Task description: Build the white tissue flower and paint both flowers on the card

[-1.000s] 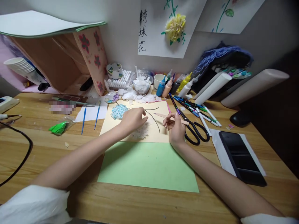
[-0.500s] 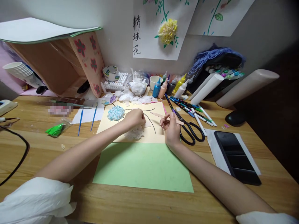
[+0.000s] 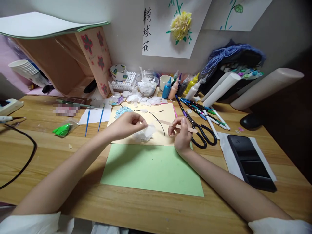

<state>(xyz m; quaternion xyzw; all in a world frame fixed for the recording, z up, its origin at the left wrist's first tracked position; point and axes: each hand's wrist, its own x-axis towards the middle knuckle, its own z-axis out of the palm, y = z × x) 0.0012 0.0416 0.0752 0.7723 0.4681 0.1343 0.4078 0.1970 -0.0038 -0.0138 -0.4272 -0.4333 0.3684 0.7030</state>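
Observation:
My left hand [image 3: 129, 125] is over the cream paper [image 3: 168, 112], its thumb and fingers pinched on a small piece of white paper [image 3: 149, 130]. Just beneath lies a cluster of crumpled white paper bits [image 3: 141, 136], partly covered by that piece. A blue and white paper flower head [image 3: 122, 111] shows behind the left hand, near drawn black stems. My right hand [image 3: 182, 134] rests at the sheet's right side, fingers closed round a wooden craft stick [image 3: 194, 130] whose thin end points left. Under the cream paper's near edge lies a green sheet [image 3: 153, 169].
Black-handled scissors [image 3: 204, 135] and several markers [image 3: 214, 118] lie right of my right hand. A black phone [image 3: 251, 162] is farther right. Paint bottles [image 3: 167, 88] and a bowl of white paper scraps [image 3: 147, 85] stand behind. Two blue brushes [image 3: 87, 122] lie left.
My left hand has shifted left and its fingers have turned, baring more of the white piece and cluster. The right hand keeps its stick. The whole view has shifted slightly.

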